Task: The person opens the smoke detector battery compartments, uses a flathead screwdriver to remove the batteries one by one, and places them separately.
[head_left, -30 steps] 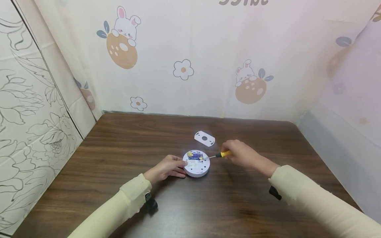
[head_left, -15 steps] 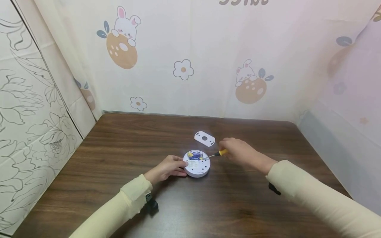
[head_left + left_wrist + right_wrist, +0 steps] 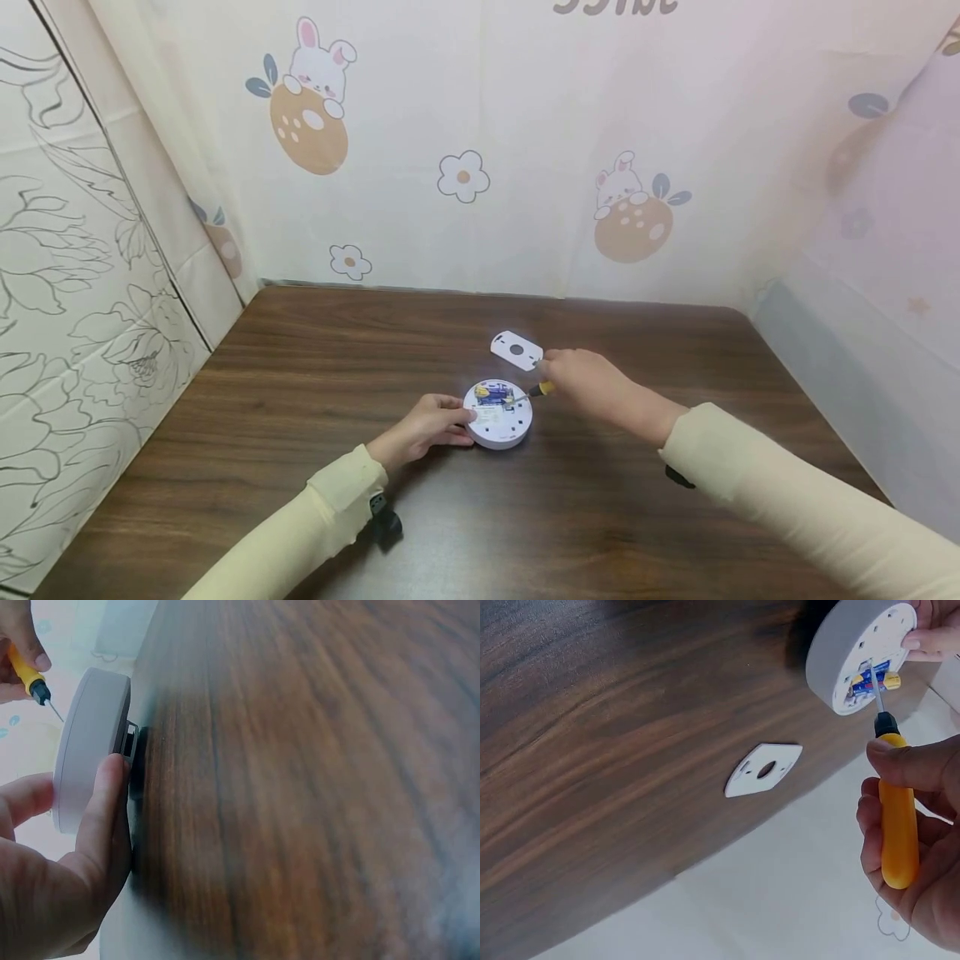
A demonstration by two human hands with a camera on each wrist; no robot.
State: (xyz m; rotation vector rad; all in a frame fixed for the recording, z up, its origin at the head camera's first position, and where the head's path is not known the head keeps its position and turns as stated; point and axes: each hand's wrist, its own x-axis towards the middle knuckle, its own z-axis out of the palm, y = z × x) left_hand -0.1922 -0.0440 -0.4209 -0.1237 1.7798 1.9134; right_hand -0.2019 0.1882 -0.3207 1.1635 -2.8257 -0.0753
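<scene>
A round white device (image 3: pixel 501 432), resembling a smoke alarm, has its back facing up. Blue-and-yellow batteries (image 3: pixel 867 684) lie in its recess. My left hand (image 3: pixel 429 427) pinches the rim, thumb on top and fingers below, and the left wrist view shows its near side raised slightly off the table. In my right hand (image 3: pixel 588 379) is a screwdriver with a yellow handle (image 3: pixel 898 825) and black collar. Its metal shaft (image 3: pixel 877 690) slants down to the battery recess; whether the tip touches a battery or the edge I cannot tell.
A flat white mounting plate (image 3: pixel 517 350) with a round centre hole lies behind the device, close to my right hand. The dark wooden table (image 3: pixel 337 350) ends at a printed curtain (image 3: pixel 525 233) behind, with more cloth at both sides.
My right hand has moved left with the screwdriver, whose handle is now nearer the device and shaft further over the batteries. My left hand keeps its hold on the device.
</scene>
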